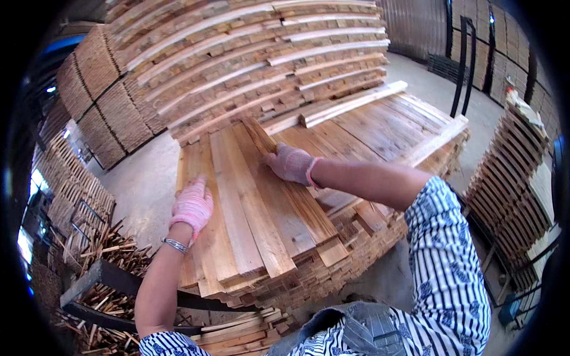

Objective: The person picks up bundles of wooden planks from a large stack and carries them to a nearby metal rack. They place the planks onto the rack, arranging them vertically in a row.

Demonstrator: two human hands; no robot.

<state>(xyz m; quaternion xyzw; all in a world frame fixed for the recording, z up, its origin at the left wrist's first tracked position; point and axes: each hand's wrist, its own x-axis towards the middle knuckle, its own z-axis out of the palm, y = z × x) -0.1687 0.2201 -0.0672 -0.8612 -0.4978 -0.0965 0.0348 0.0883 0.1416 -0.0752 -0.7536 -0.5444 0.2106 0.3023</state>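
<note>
A layer of long wooden boards (233,202) lies side by side on top of a stack, their near ends uneven. My left hand (193,203), in a pink-and-white knit glove, rests flat on the leftmost boards, fingers stretched out. My right hand (292,164), gloved the same way, is closed at the right edge of a darker brown board (306,204), which appears slightly tilted up along that edge; its fingertips are partly hidden. Right of it, more boards (374,130) lie flat on the same stack, with pale wood strips (356,104) across them.
A tall layered lumber stack (255,59) rises just behind. Wood scraps (116,252) fill a dark metal frame (101,282) at the lower left. Another board stack (510,178) stands at the right, and a black upright metal bar (461,65) at the back right.
</note>
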